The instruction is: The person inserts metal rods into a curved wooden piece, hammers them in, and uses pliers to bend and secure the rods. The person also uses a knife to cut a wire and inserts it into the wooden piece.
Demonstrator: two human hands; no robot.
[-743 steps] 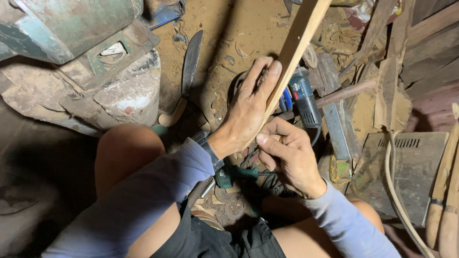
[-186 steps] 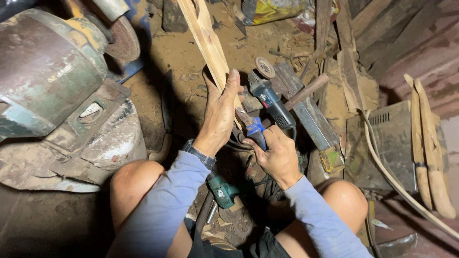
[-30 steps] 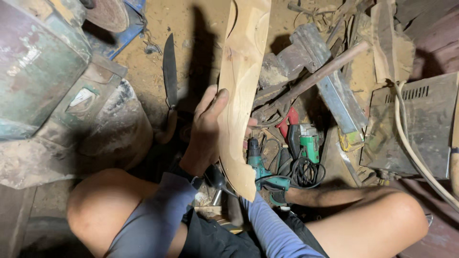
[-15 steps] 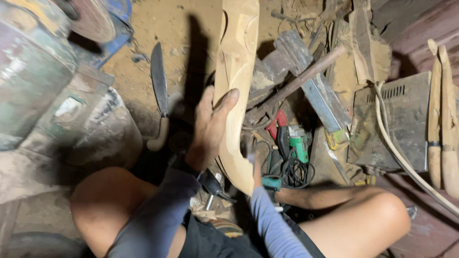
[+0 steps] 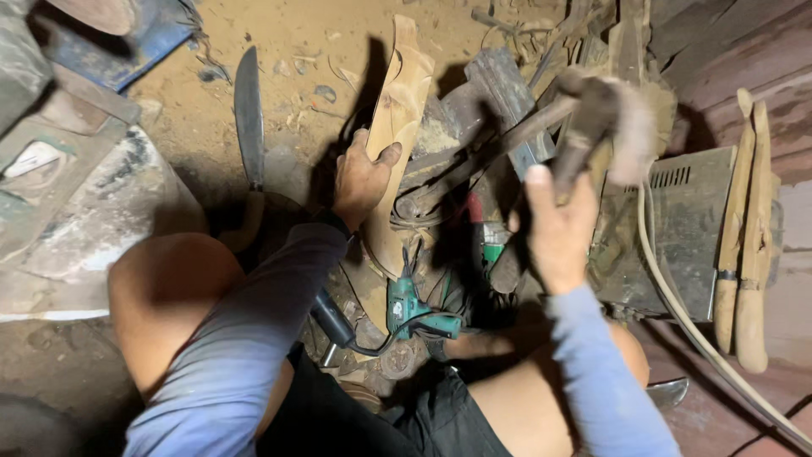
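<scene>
My left hand (image 5: pixel 362 175) grips a curved, carved piece of pale wood (image 5: pixel 397 118) that stands on end between my knees. My right hand (image 5: pixel 558 227) is raised to the right of it, closed around the handle of a hammer (image 5: pixel 592 114) whose head is blurred with motion. A green power drill (image 5: pixel 408 306) lies on the ground just below the wood piece, its black cable running off to the left. Red and green handled tools (image 5: pixel 486 241) lie in shadow between my hands.
A long machete blade (image 5: pixel 249 114) lies on the sandy floor to the left. A rusty grey machine (image 5: pixel 76 195) fills the left side. A metal box with vents (image 5: pixel 694 220), a pale hose (image 5: pixel 677 296) and two wooden handles (image 5: pixel 744 245) sit at right. Scrap wood and iron are piled behind.
My right hand, which was low and hidden behind the wood piece, has come up on the right holding a hammer. The left hand keeps its grip on the wood.
</scene>
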